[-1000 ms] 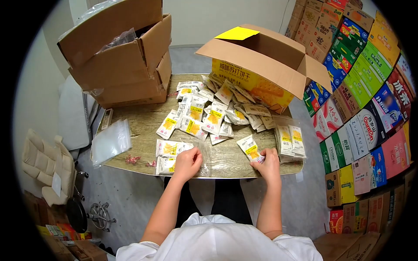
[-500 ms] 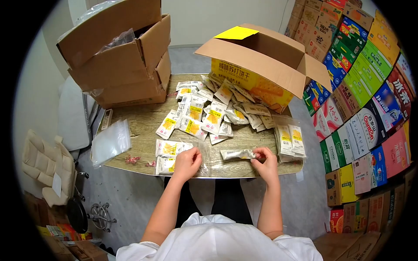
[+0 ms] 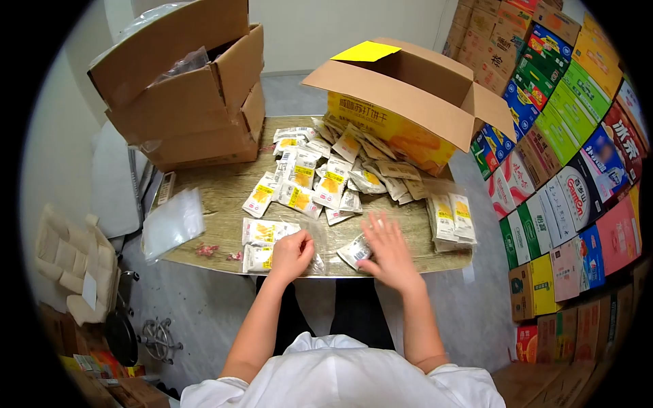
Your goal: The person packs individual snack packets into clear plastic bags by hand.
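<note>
Wood-grain tabletop [image 3: 219,223] is seen w/ white/yellow packets heaped on it. L hand [image 3: 292,255] is clenched, fingers curled on film of clear bag [image 3: 318,264] near front edge; two packets [image 3: 262,232] are shown lying in bag, one above the other, lower one partly covered by L hand & wrist. R hand [image 3: 390,257] is released, fingers spread, palm down, nothing grasped. Single packet [image 3: 352,252] is placed on tabletop btwn hands, right end partly hidden under R hand's thumb side; contact w/ thumb can't be told. Packet pile [image 3: 332,178] is heaped beyond hands, approx. mid-tabletop, against front of yellow cookie box [image 3: 388,126], flaps up. Filled clear bag [image 3: 454,216] w/ packets visible inside is set at R edge. Stack of flat clear bags [image 3: 173,221] is laid at L edge, w/ red bits [image 3: 207,250] scattered nearby. Brown carton [image 3: 183,119] w/ plastic inside is stood at back L. Stacked boxes [image 3: 564,183] are seen along R side, off tabletop.
</note>
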`<state>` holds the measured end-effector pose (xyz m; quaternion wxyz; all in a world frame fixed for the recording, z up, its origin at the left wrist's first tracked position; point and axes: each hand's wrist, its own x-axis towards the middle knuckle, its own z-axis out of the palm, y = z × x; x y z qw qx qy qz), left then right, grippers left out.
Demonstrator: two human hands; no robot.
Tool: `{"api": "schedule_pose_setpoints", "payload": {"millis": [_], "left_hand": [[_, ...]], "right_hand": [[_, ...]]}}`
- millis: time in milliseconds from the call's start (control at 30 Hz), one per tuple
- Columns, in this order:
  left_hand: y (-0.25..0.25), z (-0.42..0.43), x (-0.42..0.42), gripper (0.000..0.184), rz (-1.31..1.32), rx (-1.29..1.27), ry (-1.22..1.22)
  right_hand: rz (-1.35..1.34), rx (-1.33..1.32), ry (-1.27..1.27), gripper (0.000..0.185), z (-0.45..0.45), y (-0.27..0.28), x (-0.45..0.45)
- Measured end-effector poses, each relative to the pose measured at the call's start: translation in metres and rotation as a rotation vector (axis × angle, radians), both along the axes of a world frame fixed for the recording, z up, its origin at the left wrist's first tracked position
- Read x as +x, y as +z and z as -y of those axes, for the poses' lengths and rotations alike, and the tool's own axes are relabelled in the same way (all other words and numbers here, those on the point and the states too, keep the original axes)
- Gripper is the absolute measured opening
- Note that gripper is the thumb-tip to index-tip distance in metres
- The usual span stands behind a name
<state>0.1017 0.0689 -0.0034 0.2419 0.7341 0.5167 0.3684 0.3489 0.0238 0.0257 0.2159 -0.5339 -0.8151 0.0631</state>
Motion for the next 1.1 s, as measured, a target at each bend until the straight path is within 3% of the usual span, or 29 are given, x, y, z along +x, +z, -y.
{"api": "schedule_pose_setpoints", "payload": {"millis": [67,233,300,467,667,867,1033,1100], "left_hand": [[0.0,0.0,0.0,0.01,-0.001,-0.008,-0.003],[0.0,0.0,0.0,0.01,0.001,-0.018,0.008],[-0.001,0.0,-0.001,0.01,-0.009,-0.017,0.001],[-0.006,-0.004,-0.004,0.01,0.022,-0.038,-0.005],[-0.002,-0.004,-0.003,0.011,0.125,-0.107,0.019],[0.014,0.004,-0.002,0.012,0.087,-0.088,0.043],[0.012,0.007,-0.006,0.012,0.165,-0.107,0.06],[0.006,0.006,-0.008,0.015,0.34,-0.206,0.046]], "right_hand": [[0.088,0.009,0.036,0.086,0.004,-0.001,-0.018],[0.083,-0.041,-0.068,0.086,0.008,-0.026,-0.025],[-0.015,-0.134,-0.05,0.075,0.006,-0.021,-0.021],[-0.097,-0.044,-0.046,0.052,-0.008,-0.013,0.018],[-0.029,-0.088,0.047,0.051,-0.013,-0.012,0.023],[-0.055,0.081,-0.063,0.046,-0.021,-0.023,0.018],[-0.255,0.175,-0.214,0.04,-0.023,-0.031,0.017],[-0.361,0.122,-0.276,0.035,-0.022,-0.031,0.018]]}}
